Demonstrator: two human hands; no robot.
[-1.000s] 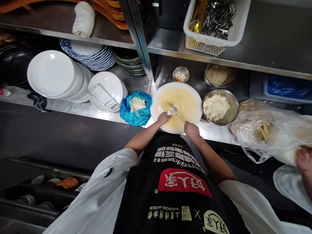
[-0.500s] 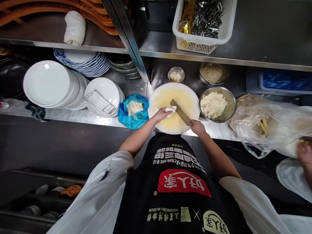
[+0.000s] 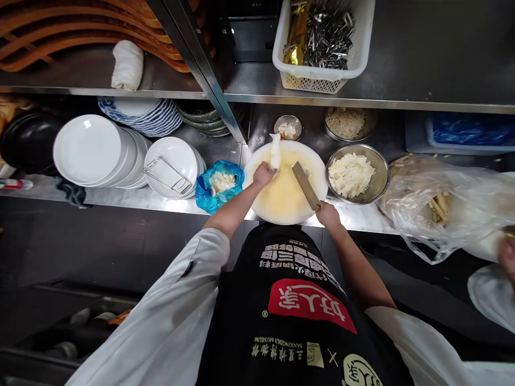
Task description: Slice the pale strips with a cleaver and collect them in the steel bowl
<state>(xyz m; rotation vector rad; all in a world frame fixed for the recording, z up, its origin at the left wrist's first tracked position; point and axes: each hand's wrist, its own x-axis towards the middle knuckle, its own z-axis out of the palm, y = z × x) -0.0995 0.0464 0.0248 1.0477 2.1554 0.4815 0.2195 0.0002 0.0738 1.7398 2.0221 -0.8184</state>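
Broad grey metal knife angled over a round white cutting board, apparently between cuts.
The right hand grips its handle; the left hand pinches a pale, narrow, smooth-looking food piece above the board's far-left part. Another cut would likely call for laying it flat beneath the blade, fingertips tucked clear.

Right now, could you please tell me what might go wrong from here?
The left hand holds a white piece over the board, with the bare cleaver in the right hand close by; the fingers could be nicked if the two meet.
The board reaches about to the counter's front edge, so a hard push might shift it.
The steel bowl of white slices sits close beside it and could be knocked.
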